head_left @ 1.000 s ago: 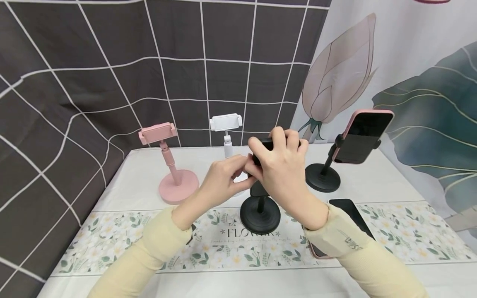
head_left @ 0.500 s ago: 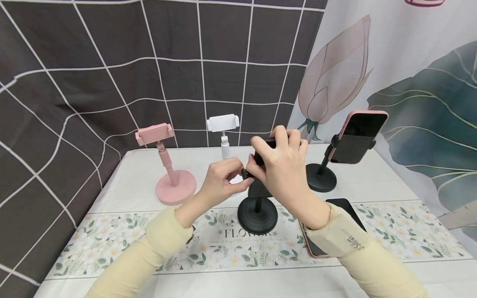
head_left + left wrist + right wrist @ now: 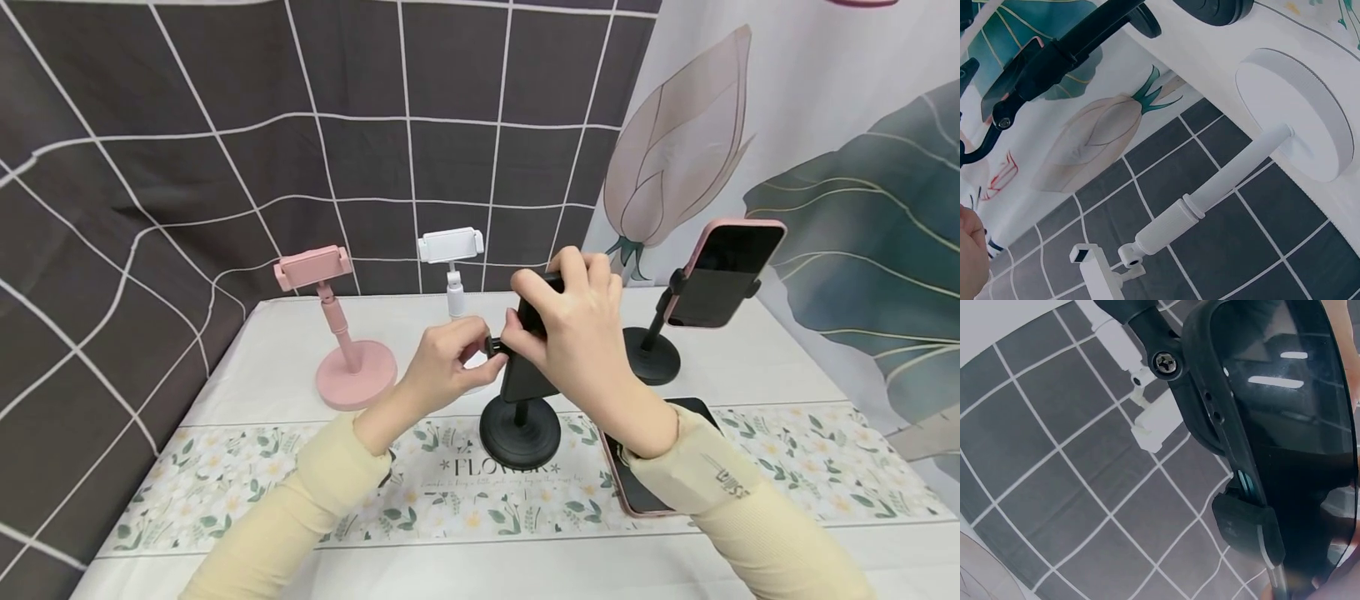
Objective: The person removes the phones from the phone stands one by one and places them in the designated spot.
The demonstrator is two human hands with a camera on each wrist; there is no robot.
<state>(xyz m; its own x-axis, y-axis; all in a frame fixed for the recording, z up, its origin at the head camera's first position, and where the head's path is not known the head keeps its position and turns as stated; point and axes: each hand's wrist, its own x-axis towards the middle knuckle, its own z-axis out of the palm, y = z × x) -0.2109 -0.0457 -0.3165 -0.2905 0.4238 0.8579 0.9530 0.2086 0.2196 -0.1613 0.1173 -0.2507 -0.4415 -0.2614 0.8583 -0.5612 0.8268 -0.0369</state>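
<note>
A black phone stand [image 3: 520,433] stands upright on the table in front of me. My left hand [image 3: 453,358] pinches the black clamp arm [image 3: 1247,528] at the left side of its holder, between thumb and fingertips; the arm is pulled out from the holder. My right hand [image 3: 576,327] grips a dark phone [image 3: 527,379] from above, fingers curled over its top edge. In the right wrist view the phone's glossy face [image 3: 1285,419] lies along the holder. The left wrist view shows the black pole [image 3: 1085,44] and only a bit of hand at its edge.
A pink phone stand [image 3: 348,371] stands at the left, and a white one [image 3: 453,250] behind my hands. At the right another black stand [image 3: 651,354] holds a pink-edged phone [image 3: 727,275]. A second phone [image 3: 637,487] lies flat under my right forearm. A dark checked cloth [image 3: 360,150] hangs behind.
My left fingers have drawn the clamp arm out to the left. My right hand has shifted slightly right with the phone, and more of the phone's lower part shows.
</note>
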